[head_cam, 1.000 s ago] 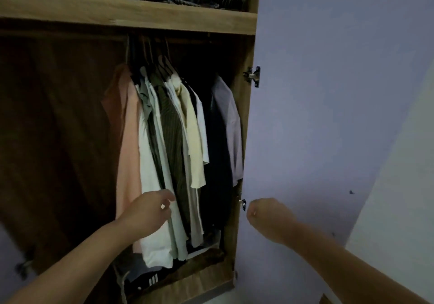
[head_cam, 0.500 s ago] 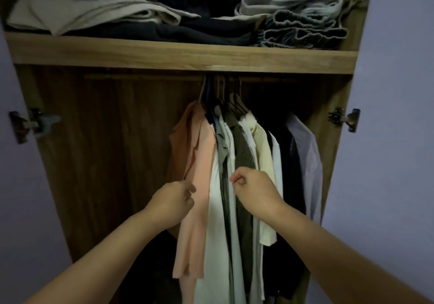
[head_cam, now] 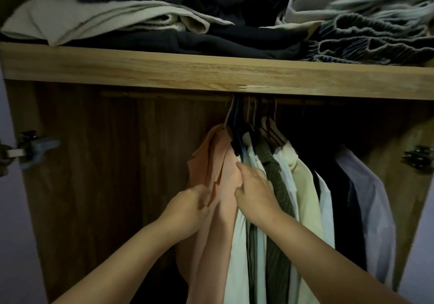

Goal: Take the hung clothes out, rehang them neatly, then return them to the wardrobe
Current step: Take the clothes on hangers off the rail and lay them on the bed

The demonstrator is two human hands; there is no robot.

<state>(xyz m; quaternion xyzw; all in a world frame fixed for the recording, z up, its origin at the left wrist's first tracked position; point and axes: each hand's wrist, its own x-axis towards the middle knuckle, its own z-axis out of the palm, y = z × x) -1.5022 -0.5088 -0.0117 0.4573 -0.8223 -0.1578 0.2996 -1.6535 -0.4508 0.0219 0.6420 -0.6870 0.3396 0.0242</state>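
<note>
Several shirts hang bunched on hangers (head_cam: 256,125) from a rail (head_cam: 164,95) under the wardrobe's wooden shelf (head_cam: 211,73). Leftmost is a peach shirt (head_cam: 218,160); beside it hang white, olive striped (head_cam: 274,186), cream (head_cam: 305,186), dark and pale lilac (head_cam: 373,200) shirts. My left hand (head_cam: 187,209) pinches the peach shirt's front edge. My right hand (head_cam: 256,193) lies against that shirt's right side, its fingers reaching up between it and the white shirt; its fingertips are hidden in the cloth.
Folded clothes are piled on the shelf: a beige piece (head_cam: 94,21), dark ones (head_cam: 187,42) and grey ones (head_cam: 364,21). The wardrobe's left half (head_cam: 105,174) holds no hangers. Door hinges (head_cam: 28,148) sit on both side walls, and the open doors flank the view.
Both hands have risen and closed in on the peach shirt. The left hand now pinches its front edge, and the right hand has moved left from the olive shirt to the peach one.
</note>
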